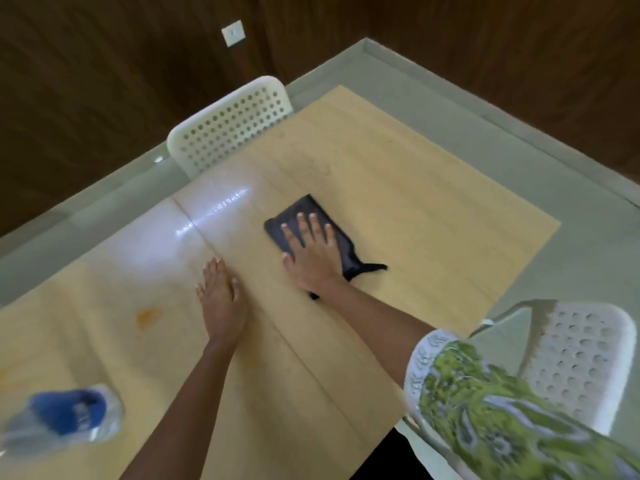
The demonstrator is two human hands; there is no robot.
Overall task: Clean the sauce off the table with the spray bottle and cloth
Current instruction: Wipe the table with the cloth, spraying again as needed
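the walls (104, 81) are dark brown wood, with a small white switch (233, 33) on one. the floor (519, 140) is pale grey-green. a white chair with round holes (230, 123) stands at the far side of the light wooden worktop (433, 202), and another white chair (581, 362) stands close by on the right. light shines on the worktop.

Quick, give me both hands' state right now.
Left hand: open, flat on the table, holding nothing.
Right hand: open, fingers straight, pressing the dark cloth to the table.
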